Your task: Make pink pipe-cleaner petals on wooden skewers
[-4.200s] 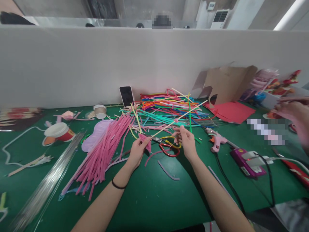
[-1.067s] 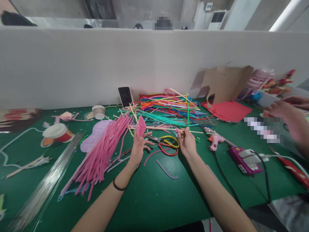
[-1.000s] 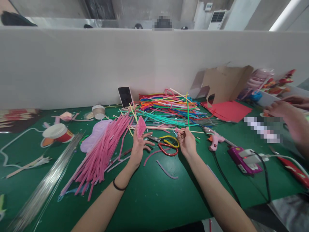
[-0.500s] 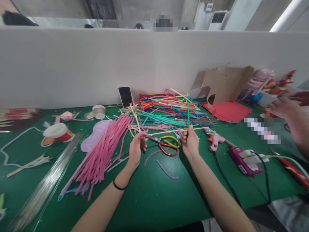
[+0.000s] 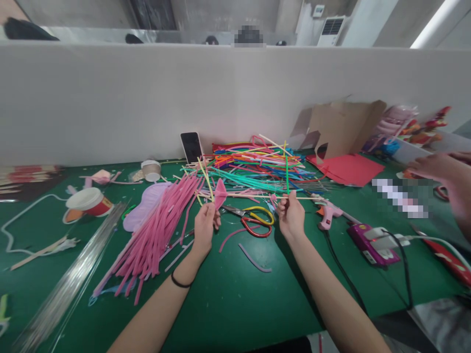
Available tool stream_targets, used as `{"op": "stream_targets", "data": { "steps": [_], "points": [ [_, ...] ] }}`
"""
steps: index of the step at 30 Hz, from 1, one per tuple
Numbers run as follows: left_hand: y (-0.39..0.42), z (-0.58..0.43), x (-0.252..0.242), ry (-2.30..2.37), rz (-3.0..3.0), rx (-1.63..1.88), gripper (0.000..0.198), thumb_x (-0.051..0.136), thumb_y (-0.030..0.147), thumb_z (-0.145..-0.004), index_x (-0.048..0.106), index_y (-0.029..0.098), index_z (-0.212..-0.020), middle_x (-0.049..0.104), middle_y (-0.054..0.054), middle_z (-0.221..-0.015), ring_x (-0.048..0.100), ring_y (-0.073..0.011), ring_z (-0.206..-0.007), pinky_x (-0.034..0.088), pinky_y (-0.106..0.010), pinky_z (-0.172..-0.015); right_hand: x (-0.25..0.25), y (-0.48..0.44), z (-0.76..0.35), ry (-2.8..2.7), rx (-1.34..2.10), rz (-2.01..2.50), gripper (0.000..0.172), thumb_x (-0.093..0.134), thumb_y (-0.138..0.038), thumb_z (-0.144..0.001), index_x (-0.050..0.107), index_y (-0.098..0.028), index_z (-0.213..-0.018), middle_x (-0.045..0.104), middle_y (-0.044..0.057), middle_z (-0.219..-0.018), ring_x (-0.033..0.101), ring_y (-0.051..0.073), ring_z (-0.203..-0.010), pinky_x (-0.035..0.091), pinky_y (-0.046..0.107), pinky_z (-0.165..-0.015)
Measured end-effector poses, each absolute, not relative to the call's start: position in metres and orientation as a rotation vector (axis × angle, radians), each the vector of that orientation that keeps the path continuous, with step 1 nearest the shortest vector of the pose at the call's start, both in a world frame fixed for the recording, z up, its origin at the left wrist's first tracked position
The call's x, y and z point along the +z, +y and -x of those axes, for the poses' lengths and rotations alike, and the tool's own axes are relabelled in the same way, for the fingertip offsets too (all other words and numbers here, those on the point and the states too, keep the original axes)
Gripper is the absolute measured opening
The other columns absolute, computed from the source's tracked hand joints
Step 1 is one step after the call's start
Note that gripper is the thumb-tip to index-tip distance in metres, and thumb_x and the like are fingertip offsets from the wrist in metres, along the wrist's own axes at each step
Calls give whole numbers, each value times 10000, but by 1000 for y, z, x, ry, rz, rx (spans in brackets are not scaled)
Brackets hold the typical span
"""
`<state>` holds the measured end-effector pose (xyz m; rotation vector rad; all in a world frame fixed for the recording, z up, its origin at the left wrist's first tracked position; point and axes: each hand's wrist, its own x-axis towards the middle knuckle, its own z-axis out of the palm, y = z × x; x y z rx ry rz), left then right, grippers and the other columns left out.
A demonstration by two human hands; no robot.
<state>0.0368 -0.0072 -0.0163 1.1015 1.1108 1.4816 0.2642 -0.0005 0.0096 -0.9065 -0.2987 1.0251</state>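
My right hand (image 5: 291, 218) is closed round a thin pale stick (image 5: 253, 195) that runs level between my hands. A green pipe cleaner (image 5: 287, 174) with a yellow tip rises behind the right fingers. At the stick's left end is a pink fuzzy cone-shaped flower piece (image 5: 220, 193). My left hand (image 5: 204, 226) pinches at its lower edge, fingertips partly hidden. Yellow pipe cleaners (image 5: 206, 179) stand up just behind those fingers. Beneath the stick lie scissors (image 5: 257, 215) with yellow and red handles. A bundle of pink pipe cleaners (image 5: 158, 230) lies left of my left hand.
Multicoloured pipe cleaners (image 5: 253, 162) heap at the back beside a propped phone (image 5: 192, 147). Right are a pink glue gun (image 5: 328, 214), a purple power strip (image 5: 371, 245) with cables and another person's hand (image 5: 429, 166). A paper cup (image 5: 90, 201) and metal wires (image 5: 81, 264) lie left.
My left hand has shifted slightly down and left on the pink flower piece, which now stands upright and shows its wide shape. The stick has levelled. The other person's hand moved slightly.
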Motion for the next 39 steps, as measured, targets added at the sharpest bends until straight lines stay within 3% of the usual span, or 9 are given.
{"op": "stream_targets", "data": {
  "steps": [3,13,21,26,31,36,39],
  "points": [
    [-7,-37,-15,1097,-1079,1477,379,568,556,-829,560,177,-804,573,21,-604,519,-93,-467,375,-184,-402,8,0,-264,-291,1036,909,484,715,-602,-686,543,-150,-703,472,-87,-486,393,22,-397,259,123,-337],
    [-5,-35,-19,1111,-1041,1501,346,610,500,-828,563,167,-745,550,34,-601,499,-69,-454,367,-167,-400,11,-4,-257,-426,1046,969,458,726,-588,-675,561,-160,-679,527,-59,-487,432,48,-401,291,151,-349],
    [-2,-34,-19,1089,-873,1544,388,586,554,-816,524,175,-754,498,53,-567,495,-72,-428,353,-165,-378,11,-8,-251,-564,1019,954,422,680,-571,-735,593,-159,-711,570,-36,-512,461,59,-412,303,167,-371],
    [-1,-35,-19,1084,-867,1578,371,562,533,-835,486,207,-995,581,25,-777,546,-81,-468,398,-183,-386,15,-9,-250,-607,966,947,393,654,-553,-756,658,-160,-787,673,20,-662,503,69,-455,321,188,-394],
    [-1,-35,-19,1092,-900,1558,392,532,522,-856,473,209,-1085,582,11,-800,555,-86,-484,409,-186,-397,27,-26,-238,-970,703,1056,327,523,-477,-887,725,-225,-936,717,50,-941,596,122,-624,441,244,-529],
    [-1,-35,-19,1091,-927,1532,371,506,515,-870,495,200,-1066,586,3,-798,550,-85,-477,405,-189,-399,21,-45,-228,-1536,363,981,289,462,-239,-936,677,-271,-1126,689,60,-1056,630,211,-983,503,367,-864],
    [-2,-34,-18,1061,-918,1525,397,476,547,-877,510,192,-1052,583,-1,-788,548,-88,-483,400,-190,-400,13,-50,-223,-1726,211,897,361,467,-162,-913,613,-262,-1227,642,94,-1130,623,214,-1024,518,360,-860]
  ]
}}
